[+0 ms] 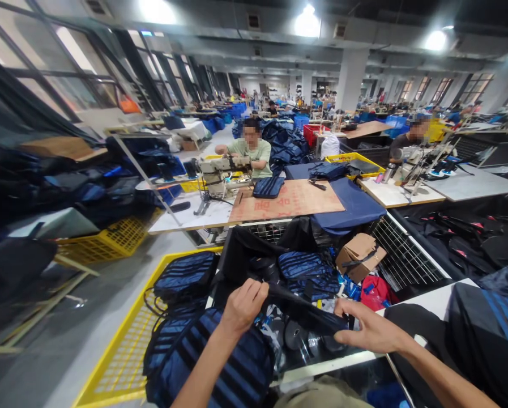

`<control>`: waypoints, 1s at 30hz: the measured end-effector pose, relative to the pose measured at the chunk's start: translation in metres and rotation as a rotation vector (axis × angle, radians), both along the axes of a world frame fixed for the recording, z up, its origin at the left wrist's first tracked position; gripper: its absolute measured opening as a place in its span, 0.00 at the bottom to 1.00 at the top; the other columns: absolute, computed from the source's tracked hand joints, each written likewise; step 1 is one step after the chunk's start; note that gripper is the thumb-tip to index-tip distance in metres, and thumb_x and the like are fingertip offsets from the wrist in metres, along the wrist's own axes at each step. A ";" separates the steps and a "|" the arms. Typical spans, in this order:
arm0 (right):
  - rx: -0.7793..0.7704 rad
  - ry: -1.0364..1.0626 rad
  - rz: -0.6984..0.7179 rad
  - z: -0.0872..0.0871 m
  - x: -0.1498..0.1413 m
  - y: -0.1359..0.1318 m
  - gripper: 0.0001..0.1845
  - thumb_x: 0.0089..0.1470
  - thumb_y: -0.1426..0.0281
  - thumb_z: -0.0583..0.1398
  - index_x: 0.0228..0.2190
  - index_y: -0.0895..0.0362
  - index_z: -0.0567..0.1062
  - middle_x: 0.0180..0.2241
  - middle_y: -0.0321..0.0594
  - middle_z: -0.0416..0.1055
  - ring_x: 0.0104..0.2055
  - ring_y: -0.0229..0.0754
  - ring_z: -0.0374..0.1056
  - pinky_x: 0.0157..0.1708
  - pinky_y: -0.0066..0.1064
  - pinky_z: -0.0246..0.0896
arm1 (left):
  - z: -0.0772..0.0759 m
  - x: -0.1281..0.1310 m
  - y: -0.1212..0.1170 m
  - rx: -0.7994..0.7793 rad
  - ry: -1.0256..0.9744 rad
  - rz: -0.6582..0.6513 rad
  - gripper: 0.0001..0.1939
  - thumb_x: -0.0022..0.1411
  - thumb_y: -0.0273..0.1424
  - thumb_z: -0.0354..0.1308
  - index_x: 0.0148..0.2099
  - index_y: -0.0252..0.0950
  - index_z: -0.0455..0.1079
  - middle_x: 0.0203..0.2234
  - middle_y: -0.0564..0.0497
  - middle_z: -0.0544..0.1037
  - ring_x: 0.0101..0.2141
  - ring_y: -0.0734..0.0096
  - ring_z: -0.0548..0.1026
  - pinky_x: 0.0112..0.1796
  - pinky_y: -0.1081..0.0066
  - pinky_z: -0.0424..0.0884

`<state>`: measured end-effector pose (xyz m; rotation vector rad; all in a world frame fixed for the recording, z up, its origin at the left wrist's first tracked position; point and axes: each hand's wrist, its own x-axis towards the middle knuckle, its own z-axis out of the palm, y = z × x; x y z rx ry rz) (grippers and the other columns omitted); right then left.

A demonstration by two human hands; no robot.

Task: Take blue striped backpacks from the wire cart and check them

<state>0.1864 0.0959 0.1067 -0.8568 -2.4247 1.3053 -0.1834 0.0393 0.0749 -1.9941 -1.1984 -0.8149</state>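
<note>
My left hand (243, 306) is closed around one end of a dark fabric strip (302, 310), its knuckles facing up. At the other end of that strip, my right hand (366, 326) pinches the cloth between thumb and fingers. The strip stretches between both hands above an open bin lined with black cloth (240, 255). Beneath it lie dark rolls and plastic-wrapped pieces, partly hidden. Blue-and-black striped bags (220, 362) are piled beside and below my left forearm. Another striped bag (308, 272) rests in the bin beyond the strip.
A yellow crate (109, 362) holds the striped bags at left. A cardboard box (361, 258) and a red bundle (376, 293) sit in the bin's right side. Ahead, a person works at a sewing machine (223, 170) behind a table with a brown board (296, 204).
</note>
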 end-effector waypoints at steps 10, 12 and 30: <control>1.177 -0.095 -0.266 -0.037 0.015 0.062 0.11 0.72 0.76 0.58 0.35 0.53 0.72 0.33 0.38 0.73 0.35 0.42 0.70 0.28 0.32 0.51 | -0.012 0.015 -0.013 0.032 0.143 0.047 0.15 0.79 0.17 0.47 0.58 0.26 0.72 0.32 0.49 0.80 0.27 0.71 0.77 0.32 0.68 0.72; 1.332 -0.104 -0.264 -0.040 0.022 0.076 0.13 0.70 0.78 0.58 0.33 0.52 0.71 0.30 0.38 0.72 0.33 0.42 0.69 0.26 0.33 0.49 | -0.010 0.022 -0.016 -0.004 0.132 0.072 0.18 0.79 0.16 0.47 0.62 0.24 0.72 0.31 0.51 0.79 0.27 0.71 0.76 0.32 0.67 0.72; 0.732 0.122 -0.179 -0.002 -0.007 0.030 0.33 0.65 0.81 0.58 0.67 0.47 0.76 0.56 0.39 0.86 0.51 0.43 0.86 0.52 0.31 0.81 | -0.035 0.062 -0.053 -0.689 -0.728 -0.115 0.18 0.78 0.48 0.60 0.40 0.43 0.80 0.33 0.54 0.85 0.33 0.66 0.81 0.39 0.70 0.79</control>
